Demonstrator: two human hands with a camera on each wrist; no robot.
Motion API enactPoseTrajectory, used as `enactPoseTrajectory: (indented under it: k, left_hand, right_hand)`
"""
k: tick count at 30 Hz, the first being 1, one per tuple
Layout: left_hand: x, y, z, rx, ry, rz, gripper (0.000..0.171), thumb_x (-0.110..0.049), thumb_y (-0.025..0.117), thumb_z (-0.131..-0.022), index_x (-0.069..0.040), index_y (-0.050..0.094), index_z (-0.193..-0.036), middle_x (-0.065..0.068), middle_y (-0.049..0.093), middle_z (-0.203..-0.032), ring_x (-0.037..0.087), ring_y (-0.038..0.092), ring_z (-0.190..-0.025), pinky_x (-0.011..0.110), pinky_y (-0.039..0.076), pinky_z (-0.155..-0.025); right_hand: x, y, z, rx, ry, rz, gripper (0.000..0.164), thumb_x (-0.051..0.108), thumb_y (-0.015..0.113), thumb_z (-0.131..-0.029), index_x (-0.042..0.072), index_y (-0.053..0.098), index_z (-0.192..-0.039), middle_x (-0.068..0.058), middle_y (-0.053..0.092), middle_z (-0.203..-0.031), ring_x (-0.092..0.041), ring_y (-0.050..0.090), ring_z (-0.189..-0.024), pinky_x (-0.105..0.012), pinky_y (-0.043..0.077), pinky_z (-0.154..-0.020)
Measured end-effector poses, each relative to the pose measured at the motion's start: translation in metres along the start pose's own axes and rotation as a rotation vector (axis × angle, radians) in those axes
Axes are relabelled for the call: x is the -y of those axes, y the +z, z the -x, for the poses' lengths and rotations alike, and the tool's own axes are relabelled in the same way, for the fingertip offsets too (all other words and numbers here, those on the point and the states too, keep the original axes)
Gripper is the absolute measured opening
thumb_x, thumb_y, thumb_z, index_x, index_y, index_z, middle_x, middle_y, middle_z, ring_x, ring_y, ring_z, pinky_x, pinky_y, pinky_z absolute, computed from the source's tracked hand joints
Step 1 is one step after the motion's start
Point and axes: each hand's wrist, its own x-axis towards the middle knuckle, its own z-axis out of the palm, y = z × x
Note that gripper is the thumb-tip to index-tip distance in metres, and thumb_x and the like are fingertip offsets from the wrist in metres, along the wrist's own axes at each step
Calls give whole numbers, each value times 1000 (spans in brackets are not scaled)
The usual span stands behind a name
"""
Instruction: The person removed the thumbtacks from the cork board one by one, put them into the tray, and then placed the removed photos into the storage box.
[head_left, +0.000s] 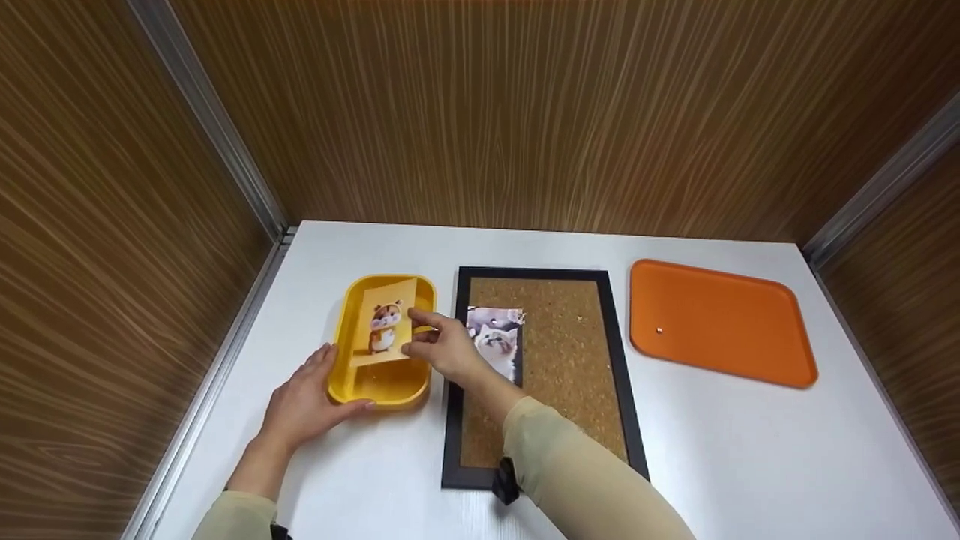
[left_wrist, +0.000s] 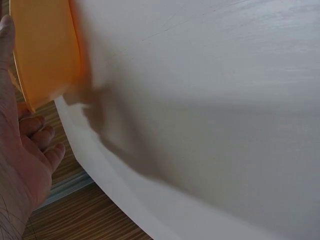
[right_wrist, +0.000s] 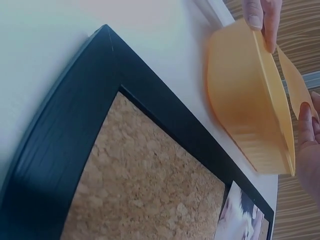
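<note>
"Trouble first: what could spoil things?"

"The grip, I'd say; the right hand point(head_left: 454, 352) pinches the hamster card point(head_left: 384, 328) by its right edge alone, so the thin, smooth sheet could bend or slip; it tilts over the yellow tub point(head_left: 386, 386), towards the left edge of the bench point(head_left: 375, 480), and the tub's rim could catch its lower corner."

"And the left hand point(head_left: 301, 405)?"

"Curled round the tub's near left corner, thumb along one side, fingers on the other; were it to press hard, the tub might skid."

"Anything under the right forearm point(head_left: 496, 397)?"

"The cork board point(head_left: 570, 375) and its kitten picture point(head_left: 493, 337); a trailing sleeve point(head_left: 585, 457) could scuff that print or tug it."

"Materials, then?"

"Grainy, speckled cork inside a flat black frame point(head_left: 534, 273); smooth plastic, apparently, for the round-cornered tub; likewise for the shallow orange tray point(head_left: 720, 319) by the bench's right edge, with a tiny shiny thing point(head_left: 659, 330) on it, too small to name."
</note>
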Motion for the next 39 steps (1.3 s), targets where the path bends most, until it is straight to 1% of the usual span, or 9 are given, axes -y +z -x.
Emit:
enactPoseTrajectory:
  k: [4,7,13,16,22,31,39]
  left_hand:
    - [-2,-1,-1,-8,4,6,126,-79,77,-78,1,33,-164,26,33,-168,50,36,-151,71,36,-115]
    - [-2,-1,0,-8,-1,11,125,-78,78,-78,2,33,-164,26,33,-168,50,35,-151,70,36,-116]
    - [0,-2,3,3,-17,8,128,-82,75,-77,0,32,-165,24,30,-170,50,34,-152,69,34,-118]
    - [0,-2,3,2,-13,6,127,-82,74,-77,1,33,-164,25,31,-169,51,35,-150,71,34,-117]
    - [-2,-3,2,7,-2,1,126,-81,75,-79,3,33,-164,25,31,-169,51,35,-151,71,34,-117]
    - [-2,-3,2,10,-2,1,125,-78,76,-79,2,32,-164,25,31,-169,51,36,-150,70,36,-116]
    - [-3,-2,2,-6,11,-5,123,-77,77,-80,5,36,-162,24,33,-168,48,37,-151,69,37,-116]
  right_hand:
    - [-1,3,0,6,13,-3,64,-5,77,-93,3,56,-153,-11,64,-131,-21,71,-108,-29,62,-92]
    - [-3,4,0,12,22,16,64,-3,77,-94,3,55,-154,-10,64,-133,-20,71,-110,-29,61,-92]
    - [-4,11,0,14,32,54,65,-1,78,-93,3,55,-153,-10,66,-131,-18,71,-109,-27,62,-90]
    - [-4,14,0,10,41,57,65,-1,79,-92,2,55,-153,-10,67,-129,-18,72,-108,-28,62,-89]
    - [-5,18,1,6,57,92,65,1,79,-92,5,56,-153,-9,66,-132,-17,71,-108,-28,62,-88]
    - [-5,21,2,21,85,130,66,4,80,-93,7,56,-154,-5,66,-131,-16,70,-107,-29,62,-91]
    - [-7,22,2,45,51,123,66,1,79,-92,2,54,-154,-10,65,-136,-17,70,-108,-28,62,-90]
